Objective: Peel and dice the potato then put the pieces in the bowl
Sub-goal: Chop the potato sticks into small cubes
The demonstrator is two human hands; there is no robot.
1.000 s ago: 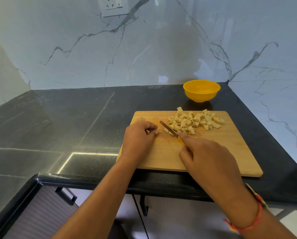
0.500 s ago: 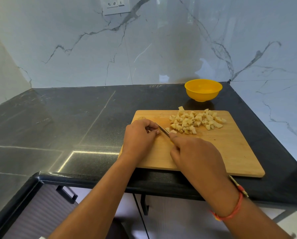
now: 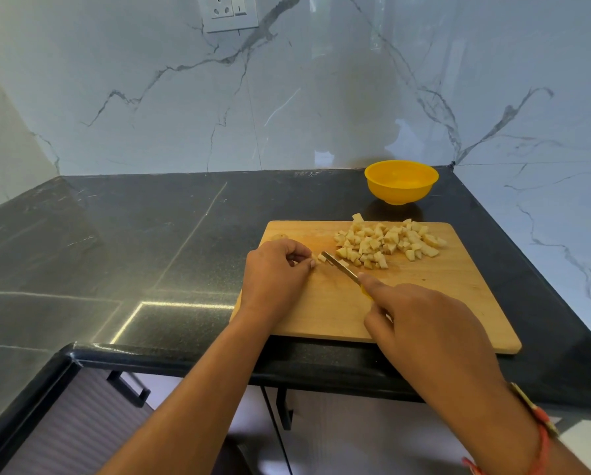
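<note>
Board [image 3: 458, 303] lies near the counter's [image 3: 150, 234] front edge, with open counter to its left. Diced potato [image 3: 386, 243] heaped at board's far edge, bowl [image 3: 401, 190] just beyond. Left hand [image 3: 277, 269] curled beside one piece [image 3: 321, 258], grip unclear; right hand [image 3: 424, 330] grips knife [image 3: 340, 265], tip at that piece.

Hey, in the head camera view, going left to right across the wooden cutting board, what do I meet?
Left hand → small potato piece at its fingertips → knife blade → pile of diced potato. The right hand and the yellow bowl overlap these sideways, so they are left out.
</note>
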